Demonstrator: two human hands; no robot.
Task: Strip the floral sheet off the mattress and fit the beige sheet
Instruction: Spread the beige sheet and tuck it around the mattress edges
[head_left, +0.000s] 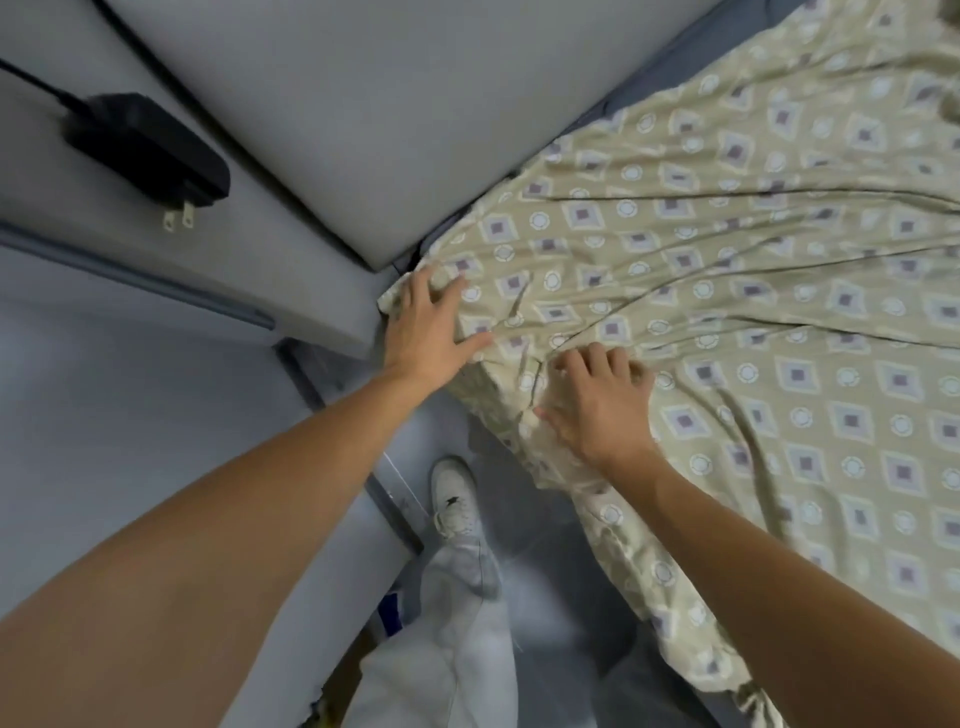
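Grey padded walls meet at the bed's corner, where the beige sheet (727, 291) is already spread, running lengthwise toward upper right. No floral sheet shows. Left hand (431, 322) presses with straight fingers; right hand (597, 400) bunches cloth. Corner tucking likely remains.

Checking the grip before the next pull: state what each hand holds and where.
Both hands are on the patterned beige sheet at the mattress corner. Left hand lies spread on the corner edge; right hand curls into the bunched fabric just beside it.
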